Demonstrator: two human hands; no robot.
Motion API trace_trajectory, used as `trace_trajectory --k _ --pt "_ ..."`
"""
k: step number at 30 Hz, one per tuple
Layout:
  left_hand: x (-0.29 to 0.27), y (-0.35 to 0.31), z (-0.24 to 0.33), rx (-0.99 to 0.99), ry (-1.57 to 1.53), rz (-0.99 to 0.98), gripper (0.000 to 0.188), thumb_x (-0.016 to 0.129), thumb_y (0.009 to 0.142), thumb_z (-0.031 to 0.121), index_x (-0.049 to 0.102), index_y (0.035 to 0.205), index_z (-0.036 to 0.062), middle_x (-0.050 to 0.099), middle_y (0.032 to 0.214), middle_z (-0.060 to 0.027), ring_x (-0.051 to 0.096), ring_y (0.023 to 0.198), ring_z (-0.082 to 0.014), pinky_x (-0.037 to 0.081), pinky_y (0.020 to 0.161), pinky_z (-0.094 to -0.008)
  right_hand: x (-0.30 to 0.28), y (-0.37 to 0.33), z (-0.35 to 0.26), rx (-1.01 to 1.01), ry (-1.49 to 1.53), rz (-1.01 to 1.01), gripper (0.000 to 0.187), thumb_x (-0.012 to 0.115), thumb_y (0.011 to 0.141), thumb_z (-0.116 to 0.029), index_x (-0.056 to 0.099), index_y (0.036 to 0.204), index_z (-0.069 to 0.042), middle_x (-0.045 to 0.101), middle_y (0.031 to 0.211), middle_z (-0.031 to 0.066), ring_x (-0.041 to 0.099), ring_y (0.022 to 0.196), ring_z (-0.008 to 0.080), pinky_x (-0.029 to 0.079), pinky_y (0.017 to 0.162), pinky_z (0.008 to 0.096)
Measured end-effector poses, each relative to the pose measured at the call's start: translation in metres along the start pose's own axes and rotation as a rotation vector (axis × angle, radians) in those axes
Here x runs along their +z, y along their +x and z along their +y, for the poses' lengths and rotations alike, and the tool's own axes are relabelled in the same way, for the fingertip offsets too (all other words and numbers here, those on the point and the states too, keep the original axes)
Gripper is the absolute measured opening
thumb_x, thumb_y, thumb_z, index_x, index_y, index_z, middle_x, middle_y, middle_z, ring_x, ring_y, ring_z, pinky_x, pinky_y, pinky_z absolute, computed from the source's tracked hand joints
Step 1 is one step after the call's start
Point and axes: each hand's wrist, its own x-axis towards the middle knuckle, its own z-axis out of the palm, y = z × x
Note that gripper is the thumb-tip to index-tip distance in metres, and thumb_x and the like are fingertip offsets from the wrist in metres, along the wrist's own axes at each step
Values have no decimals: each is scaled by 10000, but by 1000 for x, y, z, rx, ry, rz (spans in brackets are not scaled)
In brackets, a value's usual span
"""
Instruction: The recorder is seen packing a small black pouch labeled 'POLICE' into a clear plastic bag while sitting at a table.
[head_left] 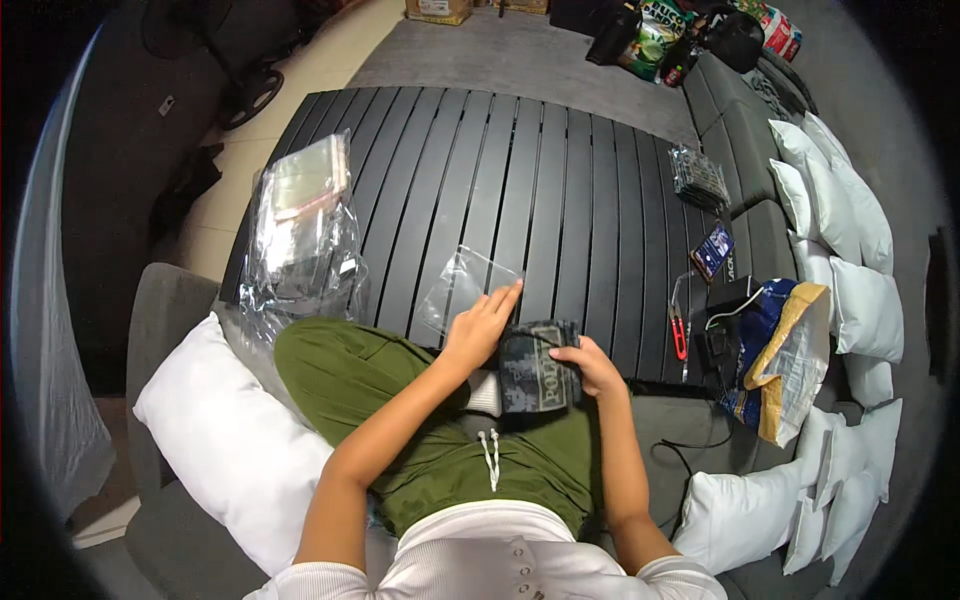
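My right hand (592, 367) grips a folded dark grey camouflage cloth item (536, 372) by its right side, thumb on top. The item has pale lettering on its face, and I hold it over my lap at the table's near edge. My left hand (483, 325) has its fingers stretched out together, touching the right edge of a small clear plastic bag (455, 292). This bag lies flat on the black slatted table (560, 220). The underside of the cloth item and the fingers beneath it are hidden.
A pile of clear plastic bags (305, 245) covers the table's left side. At the right are stacked packed camouflage items (700, 178), a phone (712, 251), a red-handled tool (679, 335) and a blue and tan bag (785, 350). White pillows (235, 430) line the grey sofa.
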Motion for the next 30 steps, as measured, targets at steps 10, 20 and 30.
trace_trajectory --k 10,20,30 --pt "-9 -8 1 44 48 -102 757 599 713 37 312 1405 140 518 1199 -30 565 923 -235 534 641 -329 -19 35 -12 -5 75 22 185 619 793 -84 611 958 0 663 858 63 646 715 152 534 642 299" --pt "3 -27 -2 -29 -99 147 384 578 748 7 567 1125 76 563 1151 -45 594 939 -253 522 721 -364 -17 35 -8 -18 26 85 166 560 862 -83 554 1007 -4 638 895 57 621 762 135 515 680 286" --pt "9 -30 2 -100 -38 245 324 543 749 -4 563 1063 77 591 1084 -53 612 944 -257 524 722 -349 -17 25 -2 33 190 -78 200 589 846 -63 561 1030 12 649 919 88 648 759 153 547 691 295"
